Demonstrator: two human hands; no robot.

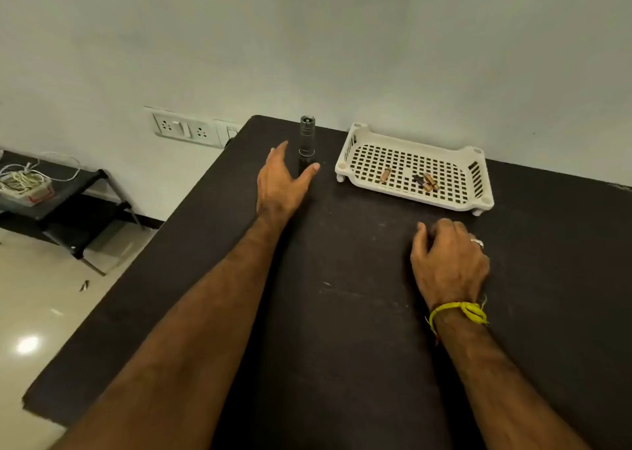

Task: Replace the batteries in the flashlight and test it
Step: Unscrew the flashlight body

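Observation:
A dark flashlight (306, 138) stands upright near the far edge of the black table (342, 313). My left hand (280, 183) reaches around its base, fingers spread on the left and thumb on the right; whether it touches is unclear. A white perforated tray (478, 176) to the right holds a copper-coloured battery (385, 175) and a small cluster of batteries (427, 181) with a dark part. My right hand (448, 261) rests on the table in front of the tray, fingers loosely curled, holding nothing.
A wall with sockets and switches (184, 128) lies behind the table's left corner. Lower left, a dark low shelf (68, 196) carries a box of white cables (24, 183). Glossy floor shows on the left.

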